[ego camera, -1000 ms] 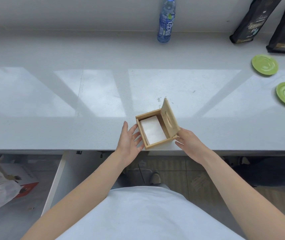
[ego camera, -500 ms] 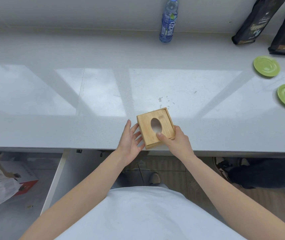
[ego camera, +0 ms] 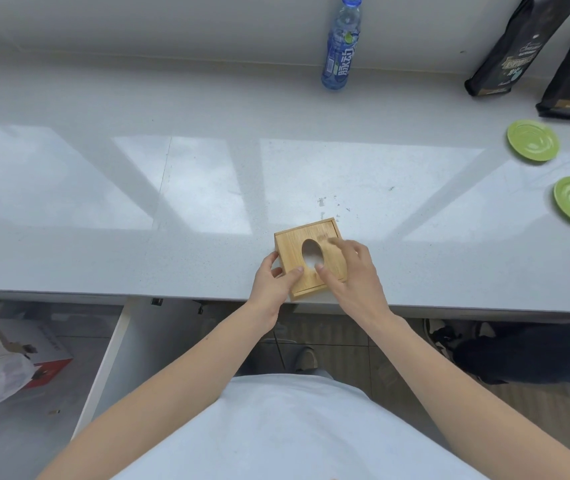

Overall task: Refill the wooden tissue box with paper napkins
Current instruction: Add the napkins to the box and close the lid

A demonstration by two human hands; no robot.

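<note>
The box (ego camera: 311, 259) sits at the near edge of the counter (ego camera: 207, 188), right in front of the person, lid down, with white napkins (ego camera: 311, 259) showing through the oval hole. That placement makes sense: both hands reach it without stretching.

The left hand (ego camera: 276, 282) grasps the box at its near left corner, thumb on the lid and fingers round the side, most likely to keep it from sliding on the slick top. The right hand (ego camera: 352, 271) lies over the right half of the lid, thumb tip at the rim of the hole. Its fingers are blurred, so I cannot tell whether it is pressing the lid flat or reaching for the napkins; it looks loose rather than clenched.

So the box lies between and under both hands, the hole uncovered between the two thumbs. The refill seems nearly finished.
</note>
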